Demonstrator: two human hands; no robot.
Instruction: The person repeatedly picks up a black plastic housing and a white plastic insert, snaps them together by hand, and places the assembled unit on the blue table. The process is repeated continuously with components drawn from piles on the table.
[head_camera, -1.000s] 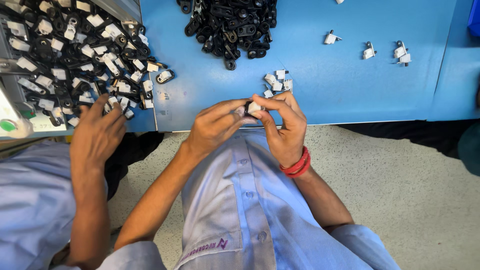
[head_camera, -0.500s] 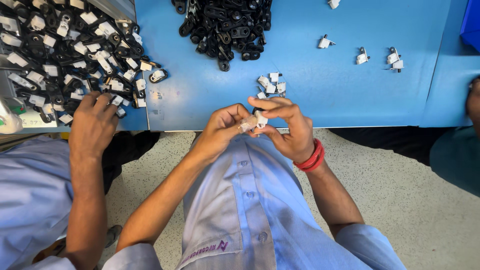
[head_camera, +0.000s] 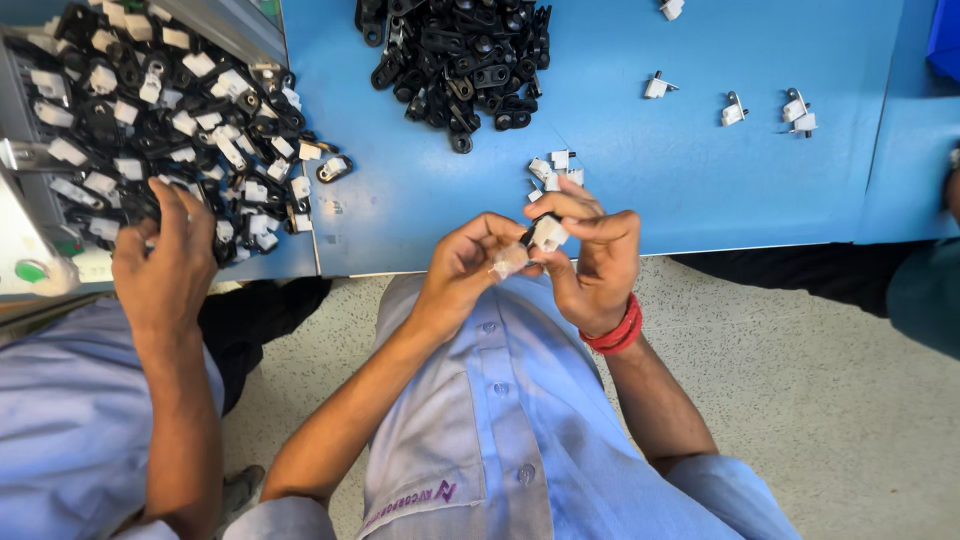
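Observation:
My left hand (head_camera: 462, 268) and my right hand (head_camera: 592, 262) meet in front of my chest, just below the edge of the blue table (head_camera: 620, 150). My left fingertips pinch a small white plastic part (head_camera: 508, 262). My right fingers grip another small white part with a black piece on it (head_camera: 546, 233). The two parts sit close together, almost touching. A red band circles my right wrist. A small cluster of white parts (head_camera: 556, 170) lies on the table just beyond my hands.
A heap of black plastic parts (head_camera: 455, 55) lies at the table's far middle. Several single white parts (head_camera: 735, 108) are spread to the right. At left, a co-worker's hand (head_camera: 165, 265) rests on a pile of mixed black and white parts (head_camera: 160, 110).
My hands have dropped slightly away from the table edge and drawn the two small parts together. The co-worker's hand has shifted a little on the left pile.

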